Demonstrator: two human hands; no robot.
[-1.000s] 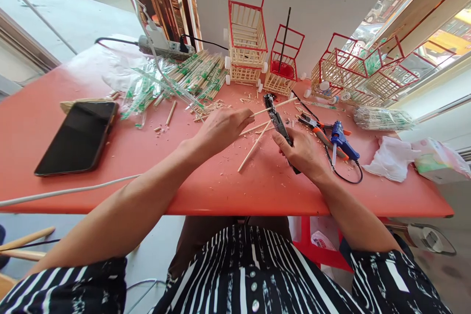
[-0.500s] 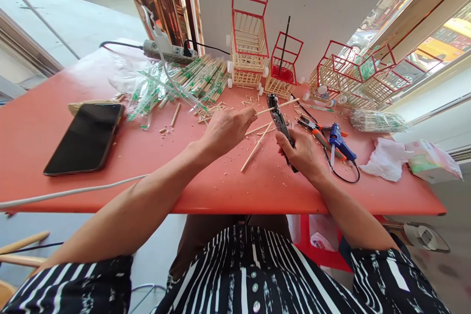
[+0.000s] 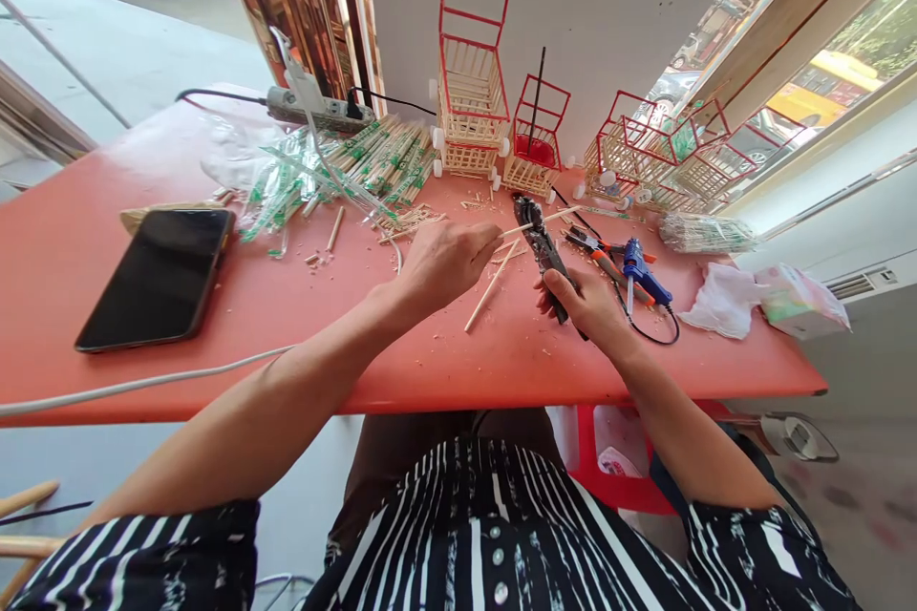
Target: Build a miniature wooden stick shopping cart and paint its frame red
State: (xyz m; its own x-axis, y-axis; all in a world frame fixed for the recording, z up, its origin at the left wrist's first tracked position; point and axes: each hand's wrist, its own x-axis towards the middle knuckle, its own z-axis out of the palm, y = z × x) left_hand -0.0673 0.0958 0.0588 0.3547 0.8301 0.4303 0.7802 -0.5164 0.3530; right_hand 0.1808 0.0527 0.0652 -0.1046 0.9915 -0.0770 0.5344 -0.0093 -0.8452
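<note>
Thin wooden stick [image 3: 545, 219]: held level just above the red tabletop [image 3: 430, 353], approx centre, w/ its mid part passing through the head of the black cutters [image 3: 539, 246]. Left hand [image 3: 445, 260] pinches the near end, fingers [image 3: 487, 234] closed tight on it, thumb and forefinger doing the work. Right hand [image 3: 584, 301] is wrapped round the cutter handles, fingers curled shut on them; can't tell how far the jaws have closed on the stick.

Handling, my read: stick looks v. light, stiff but brittle, prob bamboo or similar, so it'll snap or splinter if bent or squeezed sideways. Smooth and narrow, so it can roll between fingertips; best gripped close to the cutter head, not out at the free end, to keep it from flexing or flicking. Cut-off bit may fly.

Around: another loose stick [image 3: 491, 284] lies on the tabletop between the two hands, chips and sawdust all over. Blue glue gun [image 3: 643, 272] and orange-handled pliers [image 3: 608, 255] just right of the right hand. Phone [image 3: 158, 277] well off to the left, wrapped chopstick bundle [image 3: 379, 158] behind, red-framed stick carts [image 3: 473, 95] at the back by the wall.
</note>
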